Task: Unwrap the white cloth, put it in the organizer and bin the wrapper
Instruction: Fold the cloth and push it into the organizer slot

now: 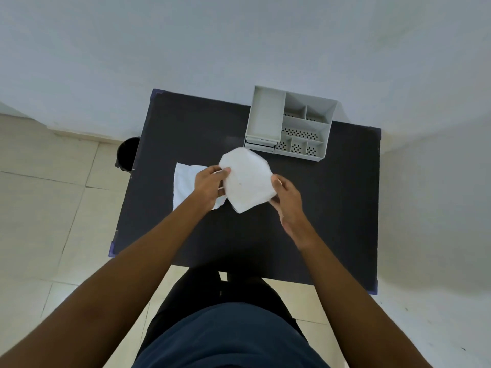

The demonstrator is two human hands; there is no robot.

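Note:
A folded white cloth [245, 180] is held just above the black table [332, 208], near its middle. My left hand [210, 185] pinches the cloth's left edge, and my right hand [287, 199] grips its right edge. A flat, pale translucent wrapper [186, 185] lies on the table under my left hand, to the left of the cloth. The grey organizer [291, 123], with several empty compartments, stands at the table's far right, just beyond the cloth.
A dark round bin [127, 154] stands on the tiled floor by the table's far left corner, partly hidden by the table edge. A pale wall runs behind the table. My legs are at the near edge.

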